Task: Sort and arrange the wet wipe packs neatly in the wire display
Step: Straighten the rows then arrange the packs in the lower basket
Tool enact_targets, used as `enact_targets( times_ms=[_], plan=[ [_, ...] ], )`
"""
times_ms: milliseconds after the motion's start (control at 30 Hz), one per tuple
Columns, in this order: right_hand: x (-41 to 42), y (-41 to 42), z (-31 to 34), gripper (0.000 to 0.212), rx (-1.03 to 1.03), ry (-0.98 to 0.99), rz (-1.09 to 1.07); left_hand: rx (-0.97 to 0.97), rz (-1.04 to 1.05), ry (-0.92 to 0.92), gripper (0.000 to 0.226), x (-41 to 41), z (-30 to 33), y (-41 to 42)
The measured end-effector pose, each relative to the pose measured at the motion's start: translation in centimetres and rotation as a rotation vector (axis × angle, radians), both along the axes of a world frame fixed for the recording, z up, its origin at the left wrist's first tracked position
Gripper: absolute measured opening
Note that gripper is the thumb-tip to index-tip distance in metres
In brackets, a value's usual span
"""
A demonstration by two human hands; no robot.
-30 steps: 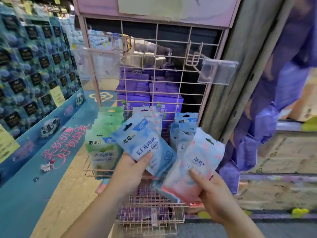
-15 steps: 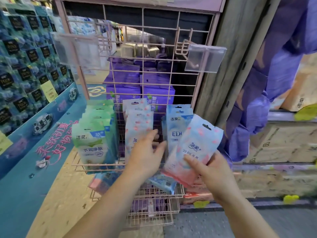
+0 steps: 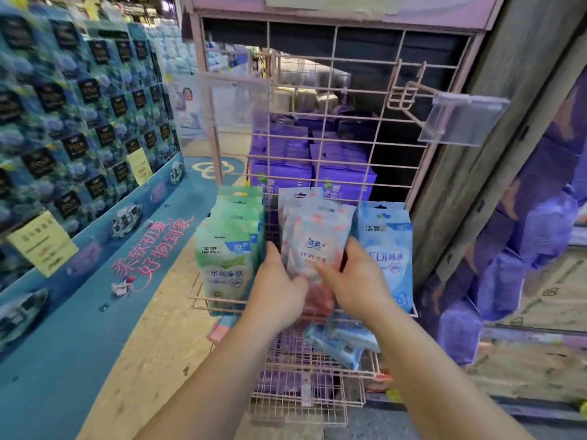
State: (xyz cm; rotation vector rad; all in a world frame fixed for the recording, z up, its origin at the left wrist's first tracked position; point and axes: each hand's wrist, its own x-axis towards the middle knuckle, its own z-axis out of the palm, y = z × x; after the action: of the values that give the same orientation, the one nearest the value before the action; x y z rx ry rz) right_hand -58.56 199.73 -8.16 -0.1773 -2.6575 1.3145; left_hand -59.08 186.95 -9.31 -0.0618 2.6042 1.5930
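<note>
A pink wire display (image 3: 320,144) holds three upright rows of wet wipe packs in its upper basket: green packs (image 3: 227,249) on the left, pink-and-white packs (image 3: 314,236) in the middle, blue packs (image 3: 386,246) on the right. My left hand (image 3: 276,287) and my right hand (image 3: 355,281) both grip the front pink-and-white pack from either side, low in the middle row. Its lower part is hidden behind my fingers.
Loose blue packs (image 3: 340,341) lie in the lower wire basket (image 3: 311,385). Clear plastic tag holders (image 3: 460,119) stick out from the grid on hooks. A blue promotional stand (image 3: 79,173) runs along the left. Purple boxes (image 3: 311,173) sit behind the grid; a wooden post (image 3: 495,128) stands on the right.
My right hand carried the pink-and-white pack left into the middle row. My left hand let go of the blue pack, now in the right row, and took the pink pack's left side.
</note>
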Motion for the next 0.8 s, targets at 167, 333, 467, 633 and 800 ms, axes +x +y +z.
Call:
enact_targets(
  times_ms=[167,333,467,633,800],
  plan=[
    [-0.5,-0.1,-0.2,0.046,0.085,-0.095,0.048,0.125,0.077,-0.066,0.062,-1.5,0.1,0.8],
    [-0.9,-1.2,-1.8,0.082,0.017,-0.294,0.023,0.45,0.077,-0.231,0.067,-3.6,-0.4,1.0],
    [-2.3,-2.2,-2.1,0.081,-0.347,-0.235,-0.012,0.591,0.006,-0.186,0.06,-3.7,0.1,1.4],
    [-1.9,-2.4,-2.1,0.084,-0.335,-0.055,-0.001,0.489,-0.021,0.018,0.051,-4.3,-1.6,1.2],
    [-2.0,-2.3,-2.8,0.076,-0.358,-0.119,-0.038,0.389,-0.005,-0.02,0.063,-4.0,-2.0,1.0]
  ],
)
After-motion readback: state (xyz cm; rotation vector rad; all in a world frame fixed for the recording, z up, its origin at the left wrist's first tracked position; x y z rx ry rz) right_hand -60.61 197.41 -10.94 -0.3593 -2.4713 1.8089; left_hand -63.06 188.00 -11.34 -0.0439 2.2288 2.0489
